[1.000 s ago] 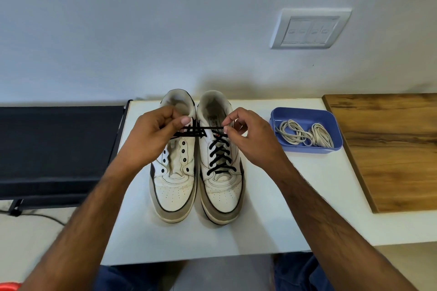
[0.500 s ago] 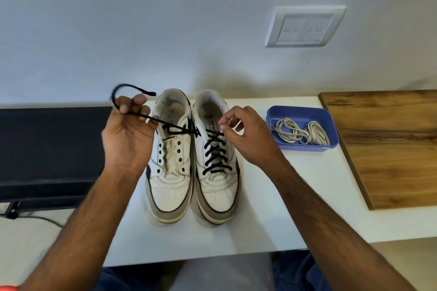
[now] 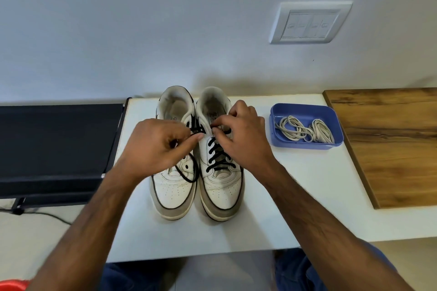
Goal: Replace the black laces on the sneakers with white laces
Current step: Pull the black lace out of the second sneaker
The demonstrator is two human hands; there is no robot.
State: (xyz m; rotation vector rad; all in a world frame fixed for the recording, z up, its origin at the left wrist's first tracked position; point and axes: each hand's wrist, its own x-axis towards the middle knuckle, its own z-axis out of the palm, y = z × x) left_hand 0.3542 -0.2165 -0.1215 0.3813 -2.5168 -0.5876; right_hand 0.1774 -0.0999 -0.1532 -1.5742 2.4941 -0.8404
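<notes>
From the head camera, two white sneakers stand side by side on the white surface (image 3: 295, 196), toes toward the person. The left sneaker (image 3: 173, 186) shows bare eyelets, so it looks already unlaced, with a loose run of black lace (image 3: 192, 172) draped over its vamp. The right sneaker (image 3: 221, 184) keeps most of its black lacing (image 3: 218, 156) criss-crossed over the tongue. The left hand (image 3: 158, 146) has its fingers (image 3: 197, 136) pinched together on the loose black lace near the collars. The right hand (image 3: 241, 139) has its fingers (image 3: 216, 124) curled at the top eyelets of the right sneaker, apparently pinching the lace there, though the contact itself is too small to confirm.

By my reading the task is early: one shoe is stripped, the other is just started from the top, and no white lace is threaded yet. The white laces (image 3: 305, 129) lie bundled in a blue tray (image 3: 307, 146) just right of the sneakers.

For room: a black bench (image 3: 54, 149) butts against the surface's left edge, close to the left elbow. A wooden board (image 3: 390, 144) covers the far right. The wall stands directly behind the heels. The bare strip in front of the toes is the freest space for pulling lace.
</notes>
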